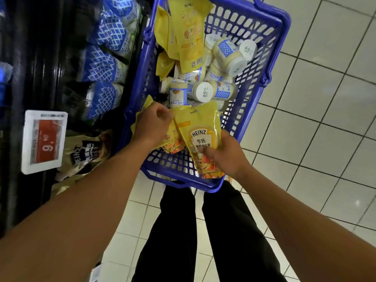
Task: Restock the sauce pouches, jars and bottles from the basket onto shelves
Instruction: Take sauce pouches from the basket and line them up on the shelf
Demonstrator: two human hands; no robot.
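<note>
A blue plastic basket [270,64] stands on the floor in front of me, holding yellow Heinz sauce pouches and several white jars [201,91] with blue lattice labels. My right hand [227,153] grips a yellow Heinz pouch [200,137] by its lower end, above the basket's near corner. My left hand [152,125] reaches in beside it and pinches the top of a second yellow pouch [172,140] lying just under the first. More yellow pouches [187,31] lean at the basket's far end.
A dark shelf on the left holds rows of blue-lattice bottles [105,66] and a dark Heinz pouch [87,151], with a red and white price tag [43,141] on its edge. White tiled floor [325,119] lies to the right. My black-trousered legs [203,231] stand below the basket.
</note>
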